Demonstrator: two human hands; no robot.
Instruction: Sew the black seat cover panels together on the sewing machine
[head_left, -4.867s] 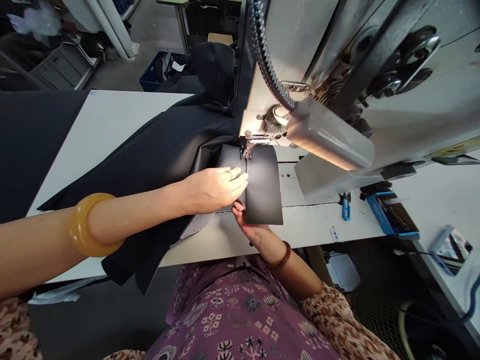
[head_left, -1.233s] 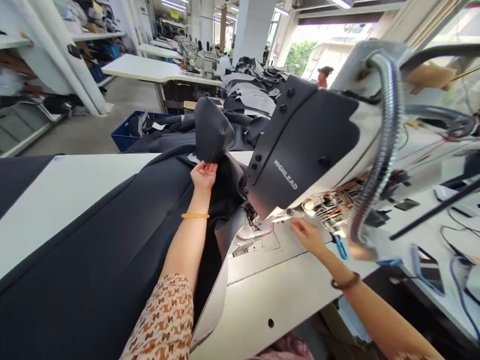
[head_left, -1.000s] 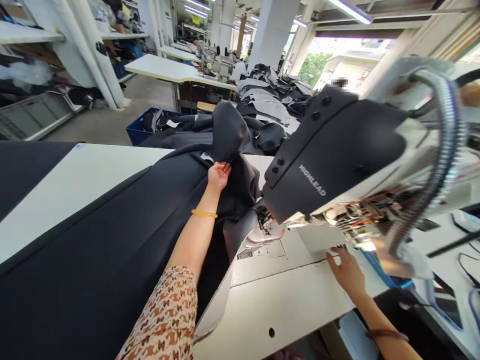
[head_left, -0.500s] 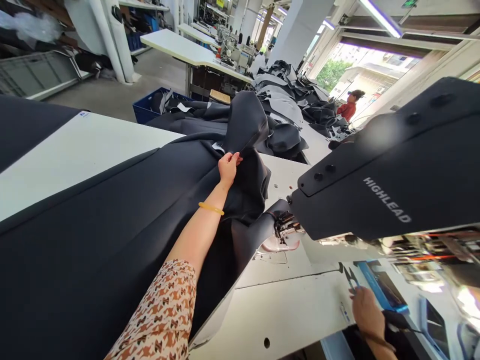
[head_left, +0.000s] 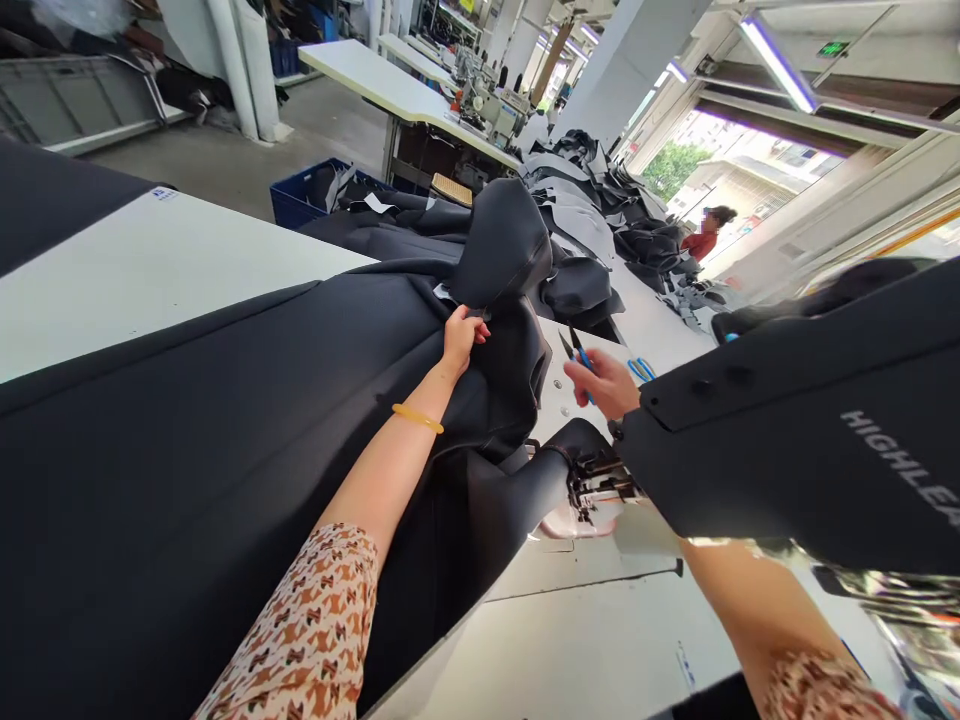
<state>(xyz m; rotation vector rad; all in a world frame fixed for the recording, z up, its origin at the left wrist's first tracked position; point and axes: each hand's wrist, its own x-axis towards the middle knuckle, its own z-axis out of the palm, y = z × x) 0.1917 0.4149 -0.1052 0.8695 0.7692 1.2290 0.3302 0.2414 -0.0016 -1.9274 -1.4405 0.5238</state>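
Black material (head_left: 300, 390) lies beneath and beyond my left hand (head_left: 462, 340), which pinches its edge; to that hand's right, my right hand (head_left: 609, 384) curls around blue-handled snips (head_left: 581, 358), blades apart.

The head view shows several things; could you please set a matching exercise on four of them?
1. Snips
2. Bangle
3. Fabric
4. Crate

A. black, pinched by the left hand
B. blue, beyond the white table
C. in the right hand
D. yellow, worn on the left arm

Pairs: 1-C; 2-D; 3-A; 4-B
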